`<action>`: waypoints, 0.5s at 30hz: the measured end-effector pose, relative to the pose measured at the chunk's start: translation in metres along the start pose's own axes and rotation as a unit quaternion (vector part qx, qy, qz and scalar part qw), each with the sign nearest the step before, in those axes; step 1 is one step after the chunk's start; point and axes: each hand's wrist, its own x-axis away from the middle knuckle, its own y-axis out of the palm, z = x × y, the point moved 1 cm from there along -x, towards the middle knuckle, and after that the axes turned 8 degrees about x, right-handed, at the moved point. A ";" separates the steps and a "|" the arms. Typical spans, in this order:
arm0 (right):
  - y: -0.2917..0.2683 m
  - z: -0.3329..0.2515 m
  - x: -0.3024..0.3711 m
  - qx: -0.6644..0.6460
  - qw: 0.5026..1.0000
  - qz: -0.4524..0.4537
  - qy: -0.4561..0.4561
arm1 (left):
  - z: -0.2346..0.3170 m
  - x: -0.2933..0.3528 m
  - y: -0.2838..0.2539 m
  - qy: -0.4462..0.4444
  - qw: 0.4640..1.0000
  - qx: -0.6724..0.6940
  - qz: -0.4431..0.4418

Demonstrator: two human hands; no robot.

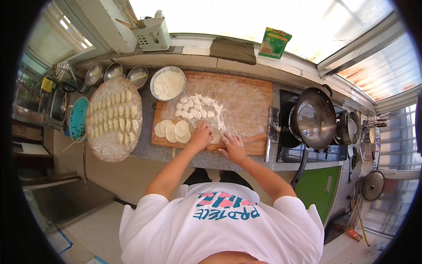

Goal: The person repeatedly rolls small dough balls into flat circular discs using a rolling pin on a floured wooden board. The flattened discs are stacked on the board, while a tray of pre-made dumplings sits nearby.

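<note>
Near the front edge of a floured wooden board [246, 90], my right hand [234, 147] is closed over a wooden rolling pin [255, 138]. My left hand [201, 136] has its fingers curled at the edge of a small dough wrapper [215, 139], which lies flat just beyond the pin, between both hands. Left of that hand, rolled dough wrappers [181, 128] overlap in a loose pile. Several small dough pieces [193, 108] sit in scattered flour behind it. A metal bowl of flour [167, 83] stands at the board's back left corner.
To the left, a round tray [103, 147] carries rows of dumplings [114, 113]; a teal basin [79, 113] is beyond it. A cleaver [272, 130] lies at the board's right edge. On the stove, a wok [314, 116] points its handle toward me.
</note>
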 end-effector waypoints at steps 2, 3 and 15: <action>0.002 -0.001 0.002 0.011 1.000 0.007 -0.001 | -0.001 0.003 0.003 -0.015 1.000 0.001 -0.008; 0.003 -0.004 0.003 0.018 1.000 0.019 -0.002 | -0.002 0.002 0.003 -0.018 1.000 0.006 -0.006; 0.000 -0.006 -0.047 0.056 0.997 0.025 0.046 | -0.022 -0.016 -0.003 -0.081 0.991 0.101 -0.042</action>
